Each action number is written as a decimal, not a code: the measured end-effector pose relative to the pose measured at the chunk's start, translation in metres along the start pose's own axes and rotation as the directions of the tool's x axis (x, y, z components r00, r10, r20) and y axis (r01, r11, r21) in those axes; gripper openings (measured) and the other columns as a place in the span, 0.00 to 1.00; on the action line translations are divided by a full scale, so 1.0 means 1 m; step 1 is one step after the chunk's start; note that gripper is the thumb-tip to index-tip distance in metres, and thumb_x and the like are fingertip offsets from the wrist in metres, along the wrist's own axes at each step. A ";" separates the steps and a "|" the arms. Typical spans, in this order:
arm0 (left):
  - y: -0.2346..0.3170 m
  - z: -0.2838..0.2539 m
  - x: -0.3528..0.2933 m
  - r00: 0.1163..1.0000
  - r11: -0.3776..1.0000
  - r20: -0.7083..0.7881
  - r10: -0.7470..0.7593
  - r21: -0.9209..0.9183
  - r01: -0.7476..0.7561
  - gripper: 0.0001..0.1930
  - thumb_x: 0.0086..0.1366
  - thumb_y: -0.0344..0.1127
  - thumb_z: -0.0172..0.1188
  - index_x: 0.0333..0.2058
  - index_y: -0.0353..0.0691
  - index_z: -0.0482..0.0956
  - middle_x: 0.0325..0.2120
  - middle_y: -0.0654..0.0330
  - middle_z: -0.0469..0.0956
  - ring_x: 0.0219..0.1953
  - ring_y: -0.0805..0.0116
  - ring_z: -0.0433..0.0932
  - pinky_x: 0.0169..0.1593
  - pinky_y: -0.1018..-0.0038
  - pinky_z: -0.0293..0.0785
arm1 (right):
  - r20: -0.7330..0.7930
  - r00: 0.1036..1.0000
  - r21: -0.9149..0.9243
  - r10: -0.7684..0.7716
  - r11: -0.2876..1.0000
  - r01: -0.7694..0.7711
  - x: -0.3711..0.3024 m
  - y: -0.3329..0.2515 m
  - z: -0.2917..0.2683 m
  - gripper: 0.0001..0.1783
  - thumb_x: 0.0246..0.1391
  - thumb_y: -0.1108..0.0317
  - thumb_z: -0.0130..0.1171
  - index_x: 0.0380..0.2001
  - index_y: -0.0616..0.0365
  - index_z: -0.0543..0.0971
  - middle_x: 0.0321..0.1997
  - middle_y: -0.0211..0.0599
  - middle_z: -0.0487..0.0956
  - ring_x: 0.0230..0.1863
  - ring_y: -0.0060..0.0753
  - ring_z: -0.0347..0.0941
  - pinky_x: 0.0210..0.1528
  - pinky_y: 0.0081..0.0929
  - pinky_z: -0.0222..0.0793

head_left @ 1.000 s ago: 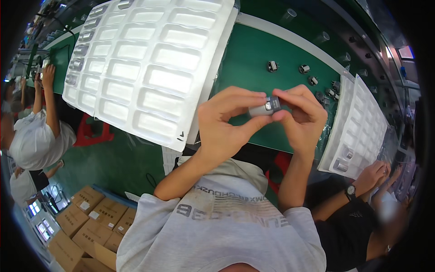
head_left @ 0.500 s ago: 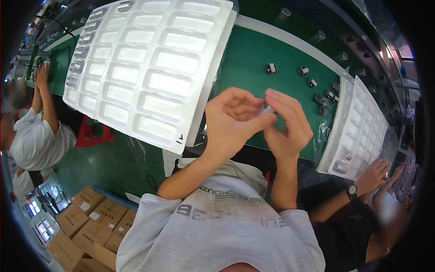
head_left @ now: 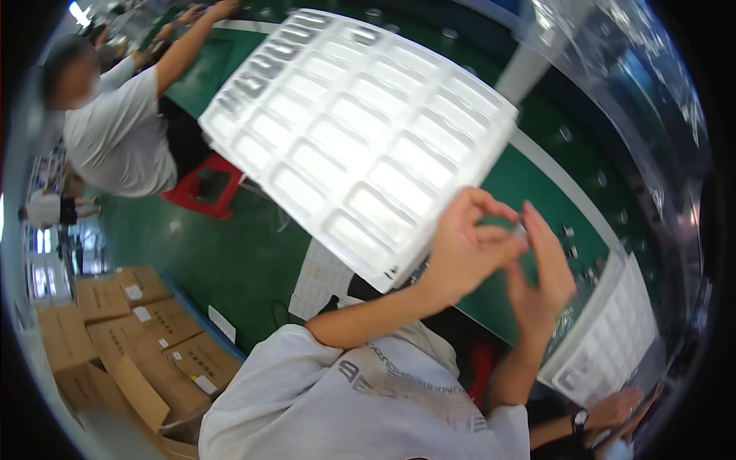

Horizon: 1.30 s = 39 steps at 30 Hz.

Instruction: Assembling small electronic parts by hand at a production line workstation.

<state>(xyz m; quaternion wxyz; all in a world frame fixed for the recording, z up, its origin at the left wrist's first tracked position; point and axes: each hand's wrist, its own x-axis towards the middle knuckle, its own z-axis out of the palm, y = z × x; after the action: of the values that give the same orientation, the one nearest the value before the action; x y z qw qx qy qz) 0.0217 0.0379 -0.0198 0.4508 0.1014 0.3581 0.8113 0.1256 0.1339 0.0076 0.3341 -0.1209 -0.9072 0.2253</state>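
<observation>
Both my hands are raised over the green tabletop (head_left: 502, 172), close to the right edge of a large white moulded tray (head_left: 373, 263). Between the fingertips of my left hand (head_left: 460, 253) and my right hand (head_left: 546, 276) is a small silvery part (head_left: 520, 228), mostly covered by the fingers. Both hands are closed in a pinch; the right one is blurred. Silvery metal cylinders (head_left: 264, 70) fill pockets along the tray's far left side, with one more (head_left: 364, 36) at its far edge. Small dark and metal parts (head_left: 567, 231) lie on the table beyond my right hand.
A second white tray (head_left: 613, 330) stands at the right, with a co-worker's hand (head_left: 616, 408) by its near edge. Cardboard boxes (head_left: 103, 299) are stacked at lower left. A red stool (head_left: 222, 195) is near another person in a white shirt (head_left: 115, 146).
The view has swung left, so the large tray and both hands appear farther right. My hands still pinch the small part together.
</observation>
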 end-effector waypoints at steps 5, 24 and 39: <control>0.033 0.018 -0.034 0.991 0.996 0.131 -0.039 -0.075 0.049 0.31 0.60 0.15 0.58 0.58 0.38 0.57 0.60 0.51 0.61 0.66 0.52 0.61 0.62 0.69 0.66 | -0.102 0.969 0.106 0.227 0.971 -0.216 0.009 0.035 -0.021 0.30 0.44 0.91 0.51 0.54 0.68 0.73 0.55 0.47 0.77 0.53 0.39 0.77 0.57 0.32 0.70; 0.292 -0.285 0.041 0.627 -0.336 0.040 0.778 0.869 0.362 0.18 0.60 0.48 0.63 0.36 0.38 0.83 0.25 0.51 0.79 0.30 0.57 0.80 0.38 0.66 0.74 | -0.160 0.973 -0.622 0.165 0.749 -0.229 0.114 0.436 0.013 0.14 0.40 0.61 0.65 0.28 0.58 0.77 0.31 0.42 0.78 0.33 0.43 0.75 0.40 0.40 0.71; 0.207 -0.144 -0.027 0.419 0.191 0.014 0.908 0.876 -0.443 0.21 0.57 0.16 0.61 0.50 0.28 0.69 0.48 0.44 0.74 0.47 0.51 0.79 0.54 0.64 0.77 | 0.284 0.813 -0.235 0.508 0.859 -0.454 0.041 0.101 -0.013 0.25 0.36 0.60 0.75 0.40 0.53 0.80 0.31 0.33 0.77 0.27 0.25 0.71 0.31 0.24 0.68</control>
<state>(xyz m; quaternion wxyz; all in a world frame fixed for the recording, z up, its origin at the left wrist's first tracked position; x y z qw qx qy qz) -0.1695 -0.1247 0.0196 -0.1929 0.2168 0.6834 0.6698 0.1103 0.2413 -0.0100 0.0958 -0.3323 -0.9049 0.2480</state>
